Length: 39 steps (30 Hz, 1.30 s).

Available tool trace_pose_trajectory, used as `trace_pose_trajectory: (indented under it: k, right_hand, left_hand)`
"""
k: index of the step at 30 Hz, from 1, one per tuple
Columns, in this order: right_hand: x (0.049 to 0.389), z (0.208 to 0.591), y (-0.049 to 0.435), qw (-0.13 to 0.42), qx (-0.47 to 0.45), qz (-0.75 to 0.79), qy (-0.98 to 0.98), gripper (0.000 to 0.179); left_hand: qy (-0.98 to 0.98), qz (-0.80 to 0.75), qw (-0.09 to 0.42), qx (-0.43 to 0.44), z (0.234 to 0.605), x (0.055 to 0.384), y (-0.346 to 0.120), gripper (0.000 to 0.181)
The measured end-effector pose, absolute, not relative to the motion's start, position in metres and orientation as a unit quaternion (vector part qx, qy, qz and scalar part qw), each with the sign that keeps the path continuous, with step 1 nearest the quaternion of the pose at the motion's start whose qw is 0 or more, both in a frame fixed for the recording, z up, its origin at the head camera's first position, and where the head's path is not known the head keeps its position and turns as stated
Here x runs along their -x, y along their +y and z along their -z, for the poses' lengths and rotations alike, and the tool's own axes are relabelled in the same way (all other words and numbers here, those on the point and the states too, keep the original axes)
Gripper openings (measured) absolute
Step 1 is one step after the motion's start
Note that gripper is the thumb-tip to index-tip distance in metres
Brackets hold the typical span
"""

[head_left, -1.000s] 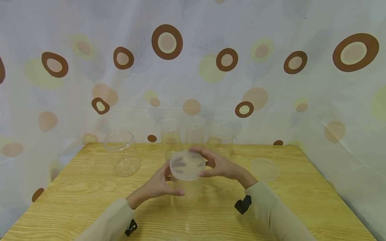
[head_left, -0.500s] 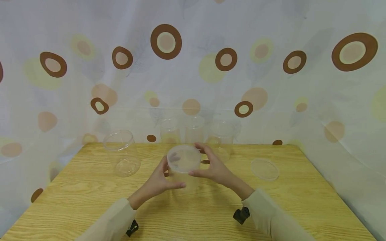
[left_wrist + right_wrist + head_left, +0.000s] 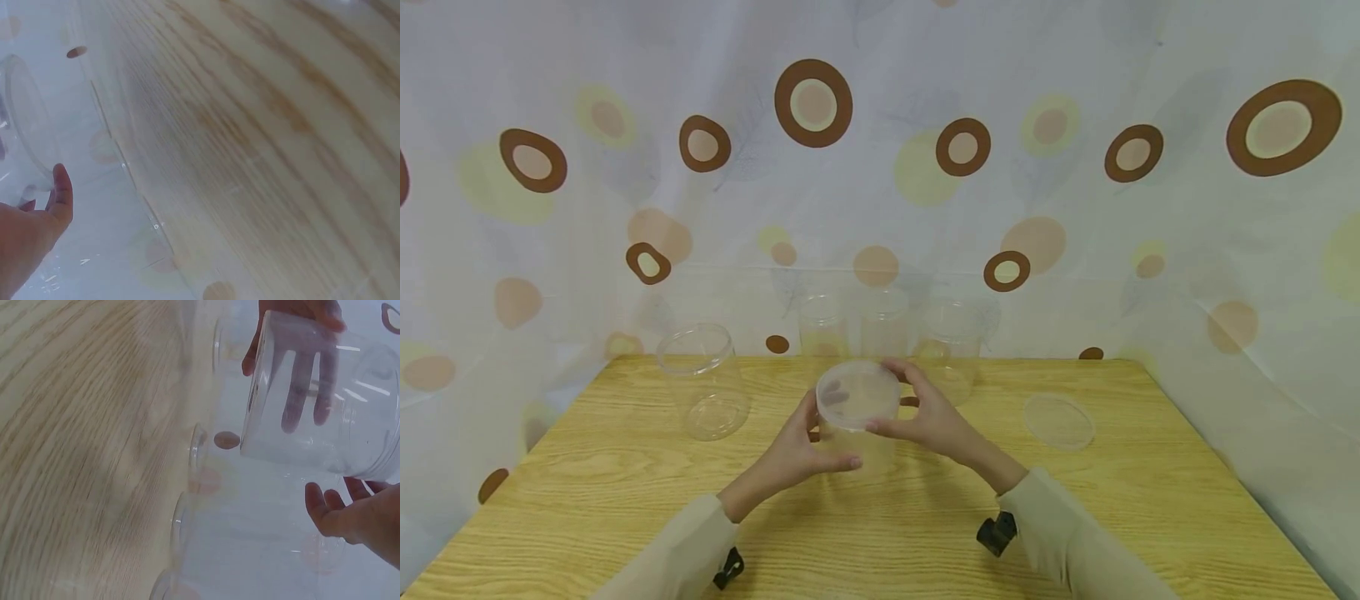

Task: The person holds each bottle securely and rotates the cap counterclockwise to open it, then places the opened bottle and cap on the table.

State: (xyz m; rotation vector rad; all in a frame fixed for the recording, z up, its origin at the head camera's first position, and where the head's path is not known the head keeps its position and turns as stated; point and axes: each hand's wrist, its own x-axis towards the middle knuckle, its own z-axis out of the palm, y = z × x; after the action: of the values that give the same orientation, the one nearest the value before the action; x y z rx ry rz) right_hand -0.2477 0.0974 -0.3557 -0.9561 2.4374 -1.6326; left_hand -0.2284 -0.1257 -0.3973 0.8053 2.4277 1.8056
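Observation:
A clear plastic jar [image 3: 859, 454] with a frosted lid [image 3: 859, 395] on top is held between both hands over the middle of the table. My left hand [image 3: 792, 454] grips the jar's side, thumb across the front; its fingers show through the clear wall in the right wrist view, where the jar [image 3: 312, 394] appears sideways. At the lid's right rim, my right hand [image 3: 928, 417] curls its fingers behind and its thumb in front. Part of the lid shows at the left edge of the left wrist view, beside the left hand [image 3: 31, 234].
An uncovered clear jar [image 3: 703, 383] stands at the left on the wooden table [image 3: 625, 475]. Several more clear jars line the back, including a wide one [image 3: 951, 350]. A loose round lid [image 3: 1059, 422] lies flat at the right. A patterned curtain [image 3: 880, 192] rises behind.
Over the first half second both hands raised the lidded jar slightly up and left in the head view. Since then it has barely moved; the right wrist has shifted a little left.

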Motion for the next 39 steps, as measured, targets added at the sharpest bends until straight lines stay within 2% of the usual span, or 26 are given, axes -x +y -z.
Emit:
trace_pose_trajectory:
  k: [11,16,19,28,39]
  right_hand:
    - [0.268,0.353,0.118,0.182,0.421,0.549,0.699,0.074]
    - [0.271,0.353,0.119,0.212,0.429,0.555,0.681,0.077]
    - [0.268,0.353,0.118,0.187,0.422,0.550,0.696,0.078]
    - [0.251,0.352,0.103,0.043,0.344,0.536,0.770,0.086]
    - [0.244,0.355,0.092,0.036,0.290,0.544,0.786,0.086]
  left_hand:
    - [0.748,-0.578,0.051,-0.322,0.400,0.231,-0.132,0.095]
    - [0.746,-0.577,0.052,-0.329,0.398,0.230,-0.131,0.094]
    - [0.756,-0.572,0.044,-0.315,0.398,0.229,-0.131,0.094]
    - [0.776,-0.572,0.007,-0.267,0.397,0.227,-0.130,0.097]
    - [0.778,-0.571,-0.005,-0.262,0.401,0.231,-0.127,0.094]
